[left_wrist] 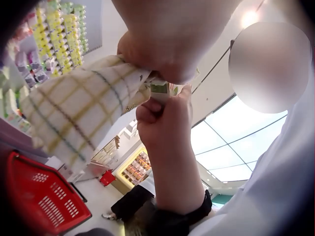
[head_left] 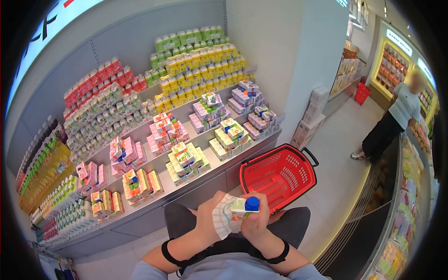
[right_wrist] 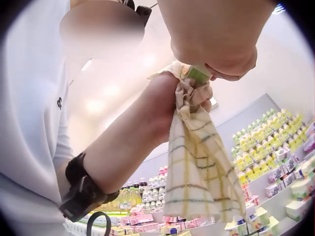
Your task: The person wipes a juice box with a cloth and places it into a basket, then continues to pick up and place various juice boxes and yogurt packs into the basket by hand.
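Note:
In the head view, a small drink carton [head_left: 239,204] with a blue screw cap is held up over the person's lap. The right hand [head_left: 257,218] grips it along its right side, thumb near the capped end. A checked cloth [head_left: 224,218] is bunched in the left hand [head_left: 208,215], which holds it against the carton's left side. In the right wrist view the cloth [right_wrist: 202,167] hangs down in folds below the left hand [right_wrist: 198,94]. A green part of the carton [right_wrist: 199,74] shows between the hands; the rest is hidden by fingers and cloth.
Beyond the knees stands a red shopping basket [head_left: 275,179] with a black handle. Tiered shelves [head_left: 177,179] at the front left carry stacked cartons and bottles. At right are a display case [head_left: 364,224] and a standing person [head_left: 396,112]; white boxes [head_left: 309,122] stand by the pillar.

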Demonstrator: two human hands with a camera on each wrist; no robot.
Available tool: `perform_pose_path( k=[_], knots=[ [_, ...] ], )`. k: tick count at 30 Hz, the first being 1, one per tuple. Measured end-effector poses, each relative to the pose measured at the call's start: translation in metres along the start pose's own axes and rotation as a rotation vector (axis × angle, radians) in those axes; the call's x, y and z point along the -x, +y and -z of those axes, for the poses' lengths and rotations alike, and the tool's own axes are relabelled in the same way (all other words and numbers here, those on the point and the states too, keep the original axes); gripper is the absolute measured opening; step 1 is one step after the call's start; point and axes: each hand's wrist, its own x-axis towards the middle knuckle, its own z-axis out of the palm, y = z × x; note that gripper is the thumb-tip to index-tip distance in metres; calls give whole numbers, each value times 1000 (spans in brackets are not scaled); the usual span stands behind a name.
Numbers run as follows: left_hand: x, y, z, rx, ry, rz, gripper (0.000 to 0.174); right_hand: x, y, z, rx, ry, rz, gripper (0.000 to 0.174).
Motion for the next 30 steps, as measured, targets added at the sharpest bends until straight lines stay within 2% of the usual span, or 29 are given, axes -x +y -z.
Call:
perform_pose_path(
  k=[2,5,8,10,11,14,15,16,18,19,20,22,24,25,27,28,30],
  knots=[
    [0,-4,-9,155,-1,19,49,-3,-1,1,-146,35,-172,62],
    [-6,11,-5,17,39,-203,42,-11,8,12,-380,-15,-410,56],
    [-7,5,11,439,-251,217,39,-11,7,12,-643,-61,-637,55],
    [-10,2,14,390,-268,132,38,-9,4,10,-786,-68,-729,55],
    [-10,0,15,364,-275,88,37,-8,4,9,-783,-70,-731,54],
    [-3,2,0,502,-16,166,29,-2,7,6,-720,-79,-730,51],
    [-5,4,1,483,-34,168,29,-3,9,8,-657,-84,-712,49],
    [-7,6,4,279,-52,125,36,-6,11,9,-592,-89,-691,48],
    [-10,14,10,-126,-83,36,52,-10,9,8,-333,-68,-438,44],
    [-12,21,9,-95,-57,19,55,-10,7,7,-223,-64,-335,44],
    [-10,19,9,-109,3,43,51,-10,6,8,-112,-59,-230,45],
    [-9,12,2,-98,116,44,42,0,5,8,-1,-86,-178,48],
    [0,-6,-7,-24,88,130,45,-1,-2,7,-44,-132,-105,53],
    [-2,-7,-7,4,92,102,46,-4,-7,9,29,-147,-91,52],
    [-8,9,-8,7,141,20,47,-9,-10,9,15,-85,-119,44],
    [-12,16,-9,-21,197,-30,47,-11,-7,10,-15,-86,-191,41],
    [-17,21,-7,-159,155,-189,41,-20,-10,16,-105,-174,-483,39]
  ],
)
